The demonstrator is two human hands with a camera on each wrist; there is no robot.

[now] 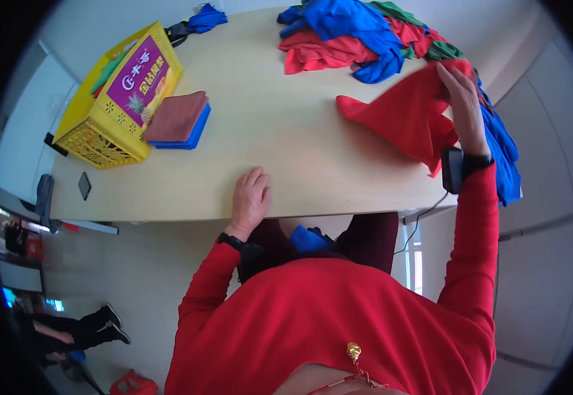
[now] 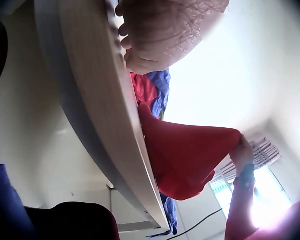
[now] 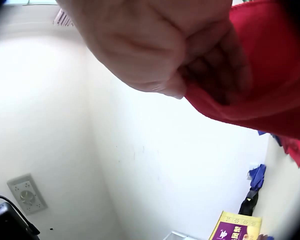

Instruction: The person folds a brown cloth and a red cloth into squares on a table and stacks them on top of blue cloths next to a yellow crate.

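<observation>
My right hand (image 1: 464, 105) grips a red cloth (image 1: 408, 112) by its upper edge and holds it raised over the right side of the table. The cloth hangs in a slanting fold, its far corner low by the tabletop. In the right wrist view, the fingers (image 3: 222, 65) curl round the edge of the red fabric. My left hand (image 1: 251, 201) rests on the table (image 1: 286, 145) near its front edge, fingers loose and holding nothing. Between the left hand and the yellow crate lies a stack of folded cloths (image 1: 178, 118), brownish red on top and blue below.
A yellow crate (image 1: 119, 138) with cloth inside stands at the left. Crumpled blue, red and green cloths (image 1: 346, 33) pile up at the back right. Blue cloth (image 1: 500, 151) hangs over the right edge. A phone (image 1: 84, 185) lies front left; a cable (image 1: 418, 224) trails from my right wrist.
</observation>
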